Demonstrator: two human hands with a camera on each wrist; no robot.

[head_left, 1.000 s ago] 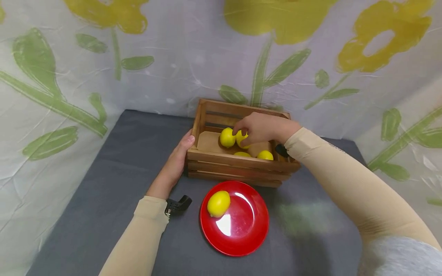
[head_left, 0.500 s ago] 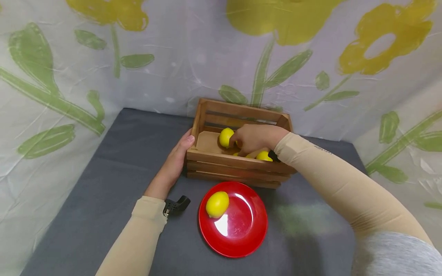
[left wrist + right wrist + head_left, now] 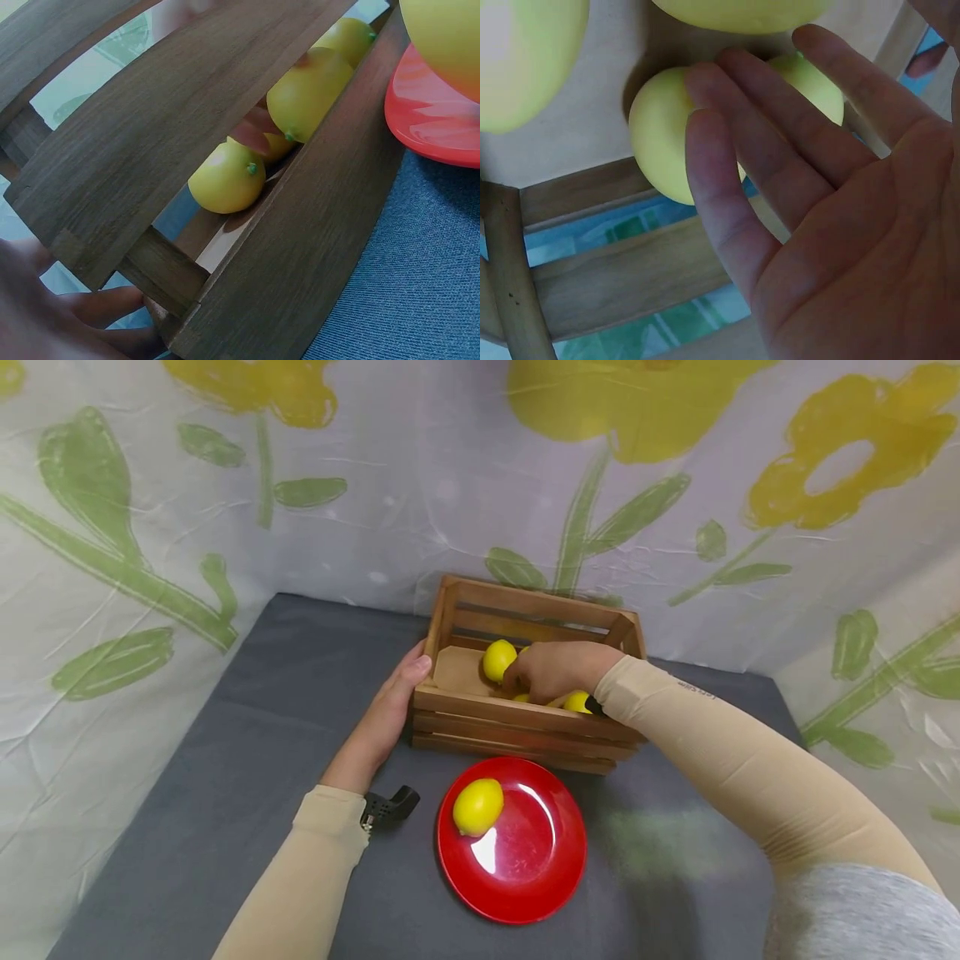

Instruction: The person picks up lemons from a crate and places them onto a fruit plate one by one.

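Note:
A slatted wooden crate (image 3: 525,731) stands at the back of the grey mat and holds several lemons. My right hand (image 3: 543,672) is down inside it. In the right wrist view its fingers (image 3: 735,187) lie fairly straight across a lemon (image 3: 656,127) on the crate floor, touching it, not closed round it. Another lemon (image 3: 498,658) sits just left of that hand. My left hand (image 3: 401,693) rests flat against the crate's left end, thumb by the top rim. In front stands a red plate (image 3: 540,868) with one lemon (image 3: 477,807) on it.
The grey mat (image 3: 225,793) is walled on three sides by a flower-print cloth (image 3: 225,510). Through the slats (image 3: 187,135) the left wrist view shows two lemons (image 3: 225,180) and the plate's rim (image 3: 435,127). A black camera mount (image 3: 386,806) sits on my left wrist.
My right hand has sunk from above the lemons down into the crate, onto the lower ones. The left hand, the crate, the plate and its lemon have stayed put.

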